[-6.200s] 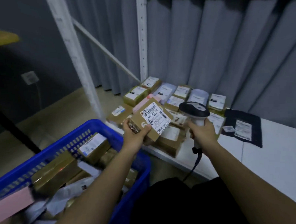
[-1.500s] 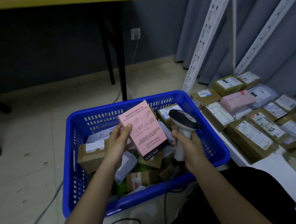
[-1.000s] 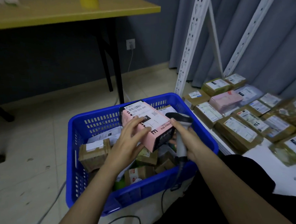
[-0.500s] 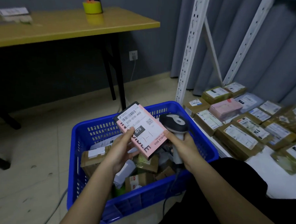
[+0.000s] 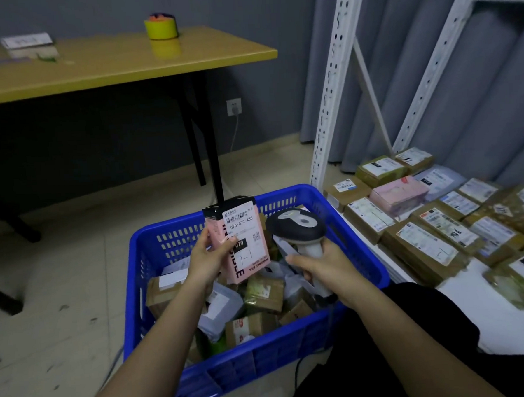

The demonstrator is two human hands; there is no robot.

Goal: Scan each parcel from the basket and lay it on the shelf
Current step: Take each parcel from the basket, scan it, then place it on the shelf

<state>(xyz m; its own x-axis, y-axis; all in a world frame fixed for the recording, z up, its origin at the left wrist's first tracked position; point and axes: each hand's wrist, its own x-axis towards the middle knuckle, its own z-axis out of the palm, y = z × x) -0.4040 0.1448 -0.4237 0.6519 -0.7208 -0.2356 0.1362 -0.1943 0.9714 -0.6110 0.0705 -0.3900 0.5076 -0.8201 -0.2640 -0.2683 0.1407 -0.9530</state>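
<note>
My left hand [image 5: 207,259] grips a pink box parcel [image 5: 241,239] upright above the blue basket [image 5: 263,359], its white barcode label facing me. My right hand [image 5: 325,265] holds the handle of a grey and white barcode scanner [image 5: 298,226], whose head sits just right of the pink parcel. The basket on the floor holds several brown boxes and white bags. On the low white shelf [image 5: 472,293] to the right lie several labelled brown parcels [image 5: 424,244] and a pink one [image 5: 398,192].
A yellow table [image 5: 111,63] with black legs stands behind the basket, with a yellow tape roll [image 5: 160,27] on top. White perforated shelf uprights [image 5: 330,82] rise right of the basket. Grey curtains hang behind the shelf. A cable runs from a wall socket [image 5: 234,106] to the floor.
My left hand picked the pink parcel from the basket, turned its label side toward me and stood it upright. The scanner in my right hand rose beside it.
</note>
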